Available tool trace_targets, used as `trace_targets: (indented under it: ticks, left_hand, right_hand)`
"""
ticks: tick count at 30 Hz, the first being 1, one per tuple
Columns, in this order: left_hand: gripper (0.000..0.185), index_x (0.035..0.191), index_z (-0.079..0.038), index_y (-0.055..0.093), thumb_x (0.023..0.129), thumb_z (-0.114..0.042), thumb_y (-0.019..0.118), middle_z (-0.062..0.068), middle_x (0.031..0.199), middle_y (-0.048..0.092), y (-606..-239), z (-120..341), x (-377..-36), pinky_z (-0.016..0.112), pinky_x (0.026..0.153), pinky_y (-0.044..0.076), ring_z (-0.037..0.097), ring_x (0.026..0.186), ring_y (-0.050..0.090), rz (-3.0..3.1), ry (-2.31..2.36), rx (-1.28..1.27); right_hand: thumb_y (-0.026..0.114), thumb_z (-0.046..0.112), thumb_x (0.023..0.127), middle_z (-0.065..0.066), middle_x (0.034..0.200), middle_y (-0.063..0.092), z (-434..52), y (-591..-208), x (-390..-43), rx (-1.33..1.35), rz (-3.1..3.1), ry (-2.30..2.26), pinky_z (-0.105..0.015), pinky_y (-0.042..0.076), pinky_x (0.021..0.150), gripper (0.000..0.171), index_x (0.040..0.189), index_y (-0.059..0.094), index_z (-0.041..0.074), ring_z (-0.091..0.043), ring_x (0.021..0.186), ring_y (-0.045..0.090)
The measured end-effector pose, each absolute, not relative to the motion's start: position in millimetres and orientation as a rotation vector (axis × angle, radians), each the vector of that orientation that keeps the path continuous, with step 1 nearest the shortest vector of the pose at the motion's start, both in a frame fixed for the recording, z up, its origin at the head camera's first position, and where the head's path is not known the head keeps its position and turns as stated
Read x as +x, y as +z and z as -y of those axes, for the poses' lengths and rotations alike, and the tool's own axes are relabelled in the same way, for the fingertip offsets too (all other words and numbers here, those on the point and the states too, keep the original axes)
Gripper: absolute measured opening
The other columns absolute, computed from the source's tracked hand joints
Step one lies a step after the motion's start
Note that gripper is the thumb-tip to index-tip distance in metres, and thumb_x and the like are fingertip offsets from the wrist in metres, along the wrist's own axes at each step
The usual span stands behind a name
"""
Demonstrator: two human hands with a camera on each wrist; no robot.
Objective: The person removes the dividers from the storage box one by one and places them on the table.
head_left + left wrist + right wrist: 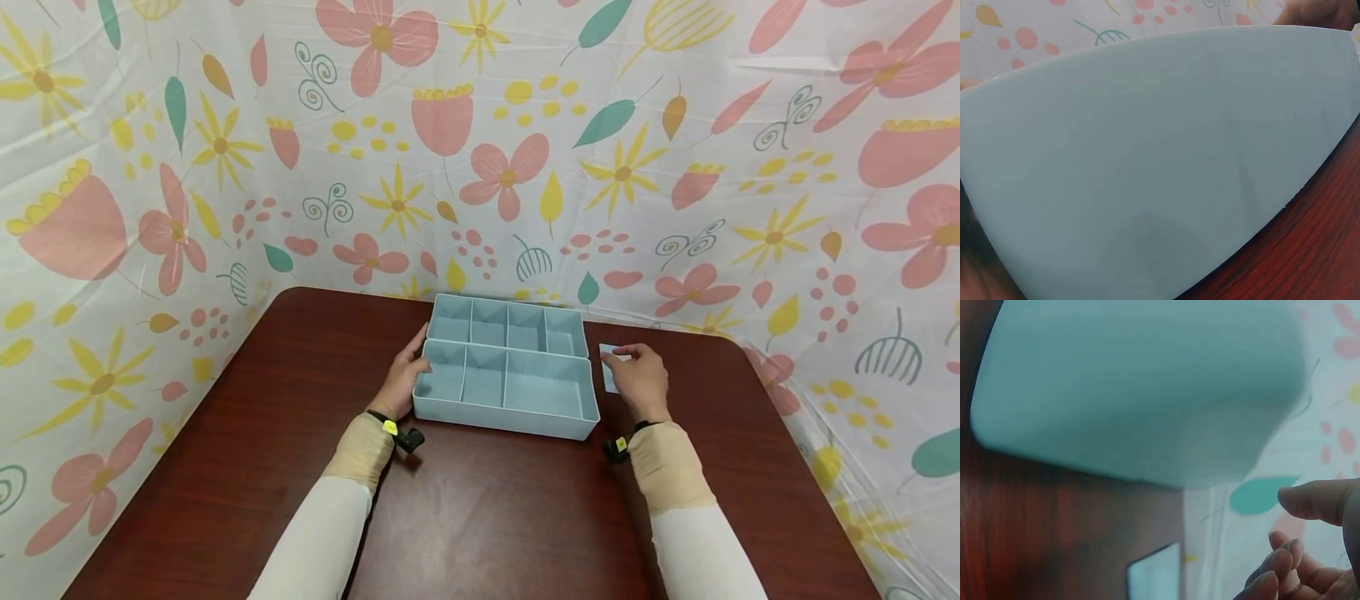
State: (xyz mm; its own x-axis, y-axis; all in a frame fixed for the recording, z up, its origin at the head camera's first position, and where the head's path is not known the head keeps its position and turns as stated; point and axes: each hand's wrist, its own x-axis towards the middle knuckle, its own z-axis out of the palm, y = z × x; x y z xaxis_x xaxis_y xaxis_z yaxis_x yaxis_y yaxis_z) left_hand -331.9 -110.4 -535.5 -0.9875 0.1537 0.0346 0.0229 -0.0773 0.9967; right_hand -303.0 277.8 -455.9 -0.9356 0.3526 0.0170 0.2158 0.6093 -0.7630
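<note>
A light blue compartment box [551,409] stands on the table, with four compartments in its back row and three in its front row. My left hand [401,379] grips the box's left side, thumb over the rim and fingers along the outside. In the left wrist view the box's front wall [1147,144] hides most of that hand. To the right of the box lies a flat light blue piece [611,380], also seen in the right wrist view as a thin panel [1157,575]. Over it hovers my right hand [640,379], thumb and loosely bent fingers apart, holding nothing.
The dark red-brown wooden table [487,517] has a rounded back edge. A flower-printed cloth [517,108] hangs close behind the box and along both sides of the table.
</note>
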Motion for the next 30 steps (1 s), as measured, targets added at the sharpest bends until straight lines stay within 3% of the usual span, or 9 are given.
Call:
trace_targets:
  ticks: [3,5,20,25,30]
  left_hand:
    - [0.085,0.167,-0.026,0.023,0.089,0.001,0.045,-0.006,0.174,0.016,-535.6,110.6,-331.9,0.051,0.118,0.021,0.026,0.161,0.003,-2.077,2.229,0.199]
    - [0.085,0.167,-0.026,0.023,0.089,0.002,0.045,-0.006,0.174,0.016,-535.2,110.4,-331.7,0.051,0.118,0.021,0.026,0.161,0.003,-2.076,2.231,0.196]
    - [0.084,0.167,-0.025,0.022,0.092,0.005,0.044,-0.003,0.175,0.010,-520.5,112.0,-326.7,0.050,0.120,0.017,0.026,0.162,-0.002,-1.996,2.226,0.184]
    - [0.084,0.166,-0.026,0.024,0.092,0.006,0.046,0.001,0.176,0.009,-510.0,114.3,-322.3,0.051,0.120,0.018,0.027,0.162,0.000,-1.983,2.205,0.174]
    - [0.083,0.166,-0.032,0.023,0.094,0.004,0.044,-0.004,0.175,0.008,-524.4,111.8,-329.2,0.051,0.121,0.016,0.025,0.162,-0.003,-1.991,2.223,0.165]
  right_hand:
    - [0.066,0.040,0.098,-0.011,0.088,0.064,-267.6,-450.2,-299.7,-0.407,2.656,1.234,-0.036,0.048,0.062,0.043,0.124,0.066,0.006,-0.026,0.072,0.059]
    - [0.067,0.039,0.098,-0.007,0.081,0.062,-260.1,-447.1,-297.8,-0.365,2.655,1.222,-0.034,0.047,0.059,0.040,0.121,0.067,0.006,-0.023,0.066,0.057]
    - [0.064,0.044,0.100,-0.008,0.078,0.065,-195.2,-445.7,-282.9,0.008,2.804,1.090,-0.035,0.045,0.056,0.039,0.118,0.069,0.010,-0.022,0.058,0.055]
    - [0.061,0.048,0.101,-0.004,0.073,0.066,-172.6,-448.9,-279.4,0.107,2.901,1.045,-0.034,0.045,0.056,0.047,0.124,0.070,0.009,-0.019,0.058,0.056]
    - [0.061,0.051,0.099,-0.004,0.071,0.069,-154.1,-454.5,-279.4,0.161,2.980,0.965,-0.035,0.049,0.058,0.055,0.128,0.072,0.006,-0.018,0.061,0.060]
